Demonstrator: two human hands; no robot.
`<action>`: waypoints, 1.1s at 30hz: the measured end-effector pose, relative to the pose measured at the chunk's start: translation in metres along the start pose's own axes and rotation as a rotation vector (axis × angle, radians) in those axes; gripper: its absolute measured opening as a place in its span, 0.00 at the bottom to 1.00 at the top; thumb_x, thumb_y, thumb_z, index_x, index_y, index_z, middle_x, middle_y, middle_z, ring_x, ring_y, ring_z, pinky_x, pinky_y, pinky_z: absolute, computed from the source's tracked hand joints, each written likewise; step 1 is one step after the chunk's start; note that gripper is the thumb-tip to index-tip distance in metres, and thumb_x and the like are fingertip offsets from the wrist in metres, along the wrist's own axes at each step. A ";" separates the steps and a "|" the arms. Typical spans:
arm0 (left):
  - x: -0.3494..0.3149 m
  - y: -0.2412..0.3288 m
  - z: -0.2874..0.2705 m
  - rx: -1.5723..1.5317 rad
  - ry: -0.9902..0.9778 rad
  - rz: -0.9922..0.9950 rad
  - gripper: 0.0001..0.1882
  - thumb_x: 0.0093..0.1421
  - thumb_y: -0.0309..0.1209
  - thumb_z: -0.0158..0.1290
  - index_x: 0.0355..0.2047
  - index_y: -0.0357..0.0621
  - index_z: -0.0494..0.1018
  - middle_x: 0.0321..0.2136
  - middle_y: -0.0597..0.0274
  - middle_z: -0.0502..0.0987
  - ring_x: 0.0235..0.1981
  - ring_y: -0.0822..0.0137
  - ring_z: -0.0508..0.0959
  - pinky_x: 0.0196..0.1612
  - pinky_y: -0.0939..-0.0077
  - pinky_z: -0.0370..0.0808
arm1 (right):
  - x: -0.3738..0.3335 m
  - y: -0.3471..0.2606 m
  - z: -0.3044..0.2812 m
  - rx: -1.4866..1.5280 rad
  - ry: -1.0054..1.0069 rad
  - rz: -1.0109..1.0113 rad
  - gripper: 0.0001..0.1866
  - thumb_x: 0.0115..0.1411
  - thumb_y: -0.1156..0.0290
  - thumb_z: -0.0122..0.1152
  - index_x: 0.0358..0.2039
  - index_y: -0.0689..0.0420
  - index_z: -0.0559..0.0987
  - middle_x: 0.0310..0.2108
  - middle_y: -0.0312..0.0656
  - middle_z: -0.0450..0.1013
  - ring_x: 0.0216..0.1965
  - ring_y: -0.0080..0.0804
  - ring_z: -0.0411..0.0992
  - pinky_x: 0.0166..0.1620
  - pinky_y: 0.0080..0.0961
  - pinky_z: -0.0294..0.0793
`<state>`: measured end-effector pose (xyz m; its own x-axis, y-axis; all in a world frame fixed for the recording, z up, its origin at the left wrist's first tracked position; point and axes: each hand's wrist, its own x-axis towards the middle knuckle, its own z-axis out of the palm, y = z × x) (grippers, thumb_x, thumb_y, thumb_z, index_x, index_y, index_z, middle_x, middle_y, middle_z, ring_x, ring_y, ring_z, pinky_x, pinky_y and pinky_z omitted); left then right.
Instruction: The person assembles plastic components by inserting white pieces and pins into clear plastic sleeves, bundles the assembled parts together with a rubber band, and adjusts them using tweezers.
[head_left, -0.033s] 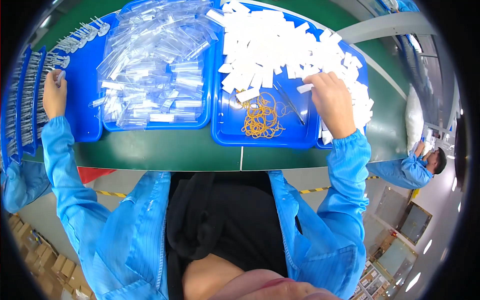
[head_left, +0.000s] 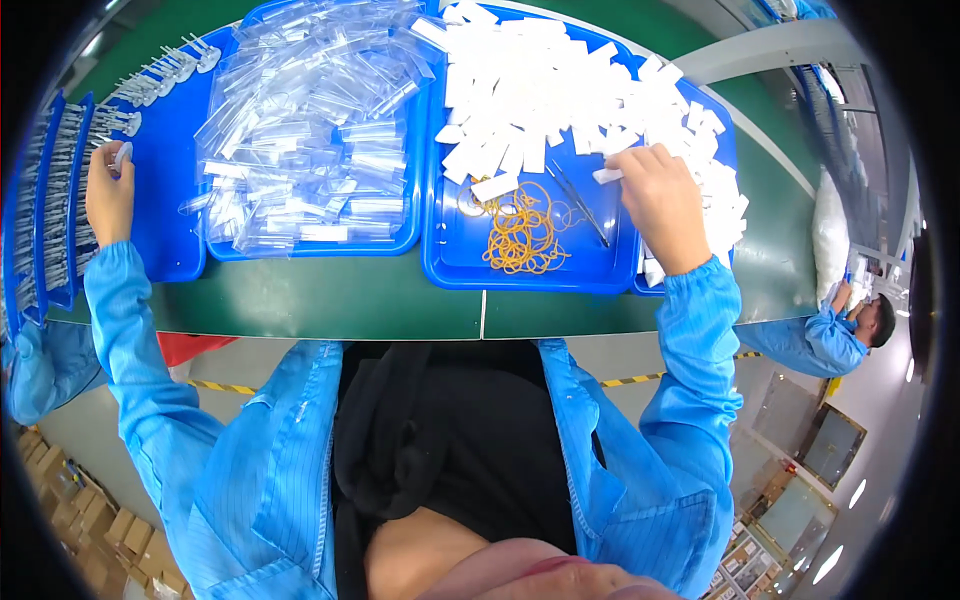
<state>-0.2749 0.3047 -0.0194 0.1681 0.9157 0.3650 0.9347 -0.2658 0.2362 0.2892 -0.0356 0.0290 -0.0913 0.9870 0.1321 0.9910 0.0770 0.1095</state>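
Pale part [head_left: 122, 157]: sits at the fingertips of your left hand [head_left: 110, 195], at the far left, thumb and fingers drawn close about it; too small to make out its exact form. Compared with the frame just before, your left wrist sits slightly lower and the part looks turned a little more upright; the whole view has also crept up slightly, so some of that may be head motion. Judged from this, your hold is being adjusted rather than given up. Just left of that hand run the grey pins [head_left: 57, 190], in rows; right of it lies the bare floor of a blue tray [head_left: 163, 200]. Next, clear sleeves [head_left: 310, 90] are piled loosely, well apart from both of your hands. Then comes the middle tray [head_left: 458, 252], with tangled yellow bands [head_left: 525, 235] and tweezers [head_left: 580, 207] lying slantwise between the bands and your right hand [head_left: 662, 205]. Thumb and forefinger there make a narrow pinch on a white piece [head_left: 606, 175], its free end pointing left; grip and pose near enough match the previous frame. Beyond it spreads the white heap [head_left: 530, 75], running round past that hand on the right. Both held items are thus well apart, with the sleeves lying between them.
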 end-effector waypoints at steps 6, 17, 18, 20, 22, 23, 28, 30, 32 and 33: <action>-0.091 0.123 -0.059 -0.578 0.020 0.129 0.10 0.63 0.25 0.57 0.44 0.38 0.73 0.40 0.64 0.76 0.38 0.76 0.76 0.44 0.82 0.73 | -0.013 -0.005 0.002 0.190 0.001 0.013 0.13 0.48 0.80 0.64 0.36 0.56 0.76 0.33 0.41 0.75 0.37 0.36 0.72 0.43 0.29 0.71; -0.214 0.316 -0.043 -1.176 -0.612 0.516 0.13 0.52 0.14 0.60 0.36 0.40 0.74 0.40 0.49 0.81 0.43 0.57 0.81 0.47 0.67 0.77 | -0.012 -0.098 0.004 1.998 0.070 0.664 0.25 0.64 0.68 0.62 0.59 0.58 0.67 0.37 0.46 0.78 0.39 0.32 0.78 0.44 0.26 0.78; -0.215 0.319 -0.043 -1.174 -0.627 0.519 0.13 0.52 0.14 0.60 0.36 0.40 0.74 0.40 0.49 0.81 0.43 0.57 0.81 0.47 0.67 0.77 | -0.014 -0.099 0.006 2.030 0.064 0.680 0.25 0.65 0.67 0.61 0.59 0.58 0.67 0.37 0.46 0.78 0.39 0.31 0.78 0.43 0.26 0.78; -0.216 0.322 -0.041 -1.227 -0.633 0.510 0.14 0.53 0.13 0.59 0.38 0.39 0.74 0.41 0.48 0.80 0.43 0.58 0.82 0.46 0.67 0.77 | -0.018 -0.100 0.009 2.081 0.056 0.681 0.23 0.66 0.65 0.60 0.58 0.59 0.68 0.38 0.48 0.79 0.39 0.31 0.79 0.42 0.25 0.79; -0.216 0.323 -0.039 -1.218 -0.651 0.501 0.14 0.53 0.13 0.59 0.39 0.39 0.73 0.41 0.47 0.80 0.42 0.59 0.82 0.45 0.68 0.78 | -0.018 -0.101 0.008 2.090 0.051 0.713 0.22 0.66 0.65 0.60 0.57 0.59 0.69 0.38 0.48 0.79 0.38 0.31 0.79 0.41 0.25 0.79; -0.217 0.323 -0.037 -1.211 -0.657 0.490 0.15 0.53 0.13 0.59 0.40 0.39 0.72 0.41 0.47 0.80 0.42 0.59 0.82 0.45 0.69 0.78 | -0.018 -0.101 0.008 2.094 0.040 0.735 0.22 0.66 0.65 0.59 0.56 0.60 0.69 0.38 0.49 0.79 0.37 0.31 0.79 0.40 0.25 0.79; -0.219 0.324 -0.033 -1.197 -0.629 0.486 0.16 0.53 0.13 0.59 0.40 0.39 0.73 0.41 0.50 0.81 0.40 0.61 0.82 0.39 0.73 0.78 | -0.021 -0.101 0.012 2.020 0.062 0.734 0.18 0.67 0.65 0.58 0.52 0.61 0.72 0.37 0.49 0.79 0.36 0.32 0.80 0.38 0.25 0.80; -0.219 0.324 -0.032 -1.209 -0.612 0.450 0.15 0.52 0.13 0.60 0.40 0.40 0.75 0.41 0.53 0.81 0.38 0.62 0.82 0.34 0.75 0.77 | -0.021 -0.104 0.011 1.996 0.035 0.717 0.17 0.67 0.65 0.57 0.51 0.61 0.72 0.37 0.49 0.79 0.36 0.32 0.80 0.38 0.25 0.80; -0.219 0.324 -0.032 -1.189 -0.607 0.451 0.15 0.52 0.13 0.60 0.39 0.40 0.74 0.41 0.53 0.81 0.37 0.63 0.82 0.34 0.75 0.77 | -0.020 -0.105 0.009 1.983 0.033 0.683 0.14 0.67 0.66 0.57 0.49 0.61 0.74 0.38 0.47 0.80 0.37 0.29 0.79 0.39 0.24 0.79; -0.219 0.324 -0.032 -1.187 -0.607 0.450 0.15 0.52 0.13 0.60 0.39 0.40 0.74 0.41 0.53 0.81 0.37 0.63 0.82 0.34 0.75 0.77 | -0.020 -0.104 0.010 1.985 0.032 0.682 0.14 0.67 0.66 0.57 0.49 0.61 0.74 0.38 0.47 0.80 0.37 0.29 0.79 0.39 0.24 0.79</action>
<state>-0.0191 0.0089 0.0058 0.7699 0.5900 0.2434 -0.0008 -0.3805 0.9248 0.1894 -0.0616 0.0050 0.2671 0.9165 -0.2979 -0.3947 -0.1780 -0.9014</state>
